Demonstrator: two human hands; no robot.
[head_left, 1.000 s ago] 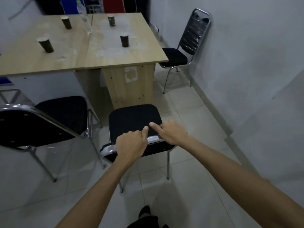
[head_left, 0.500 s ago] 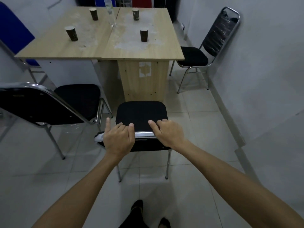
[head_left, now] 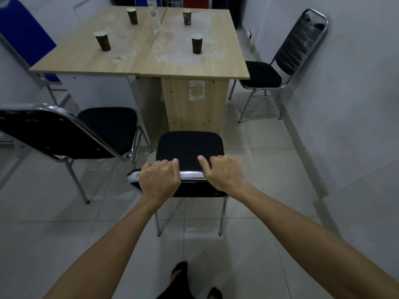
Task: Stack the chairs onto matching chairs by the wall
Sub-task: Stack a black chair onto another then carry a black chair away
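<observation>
Here, both hands, left [head_left: 159, 180] and right [head_left: 224, 173], curled over chair backrest [head_left: 192, 175], arms outstretched.

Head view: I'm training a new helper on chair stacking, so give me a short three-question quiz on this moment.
1. True or false: both hands grip the top rail of the middle chair.
2. How many paper cups stand on the table?
A) two B) four C) six
3. Fill in: the chair by the right wall has a ____ seat.

Key
1. True: the left hand and the right hand are both closed over the rail.
2. B: cups at.
3. Black.
</observation>
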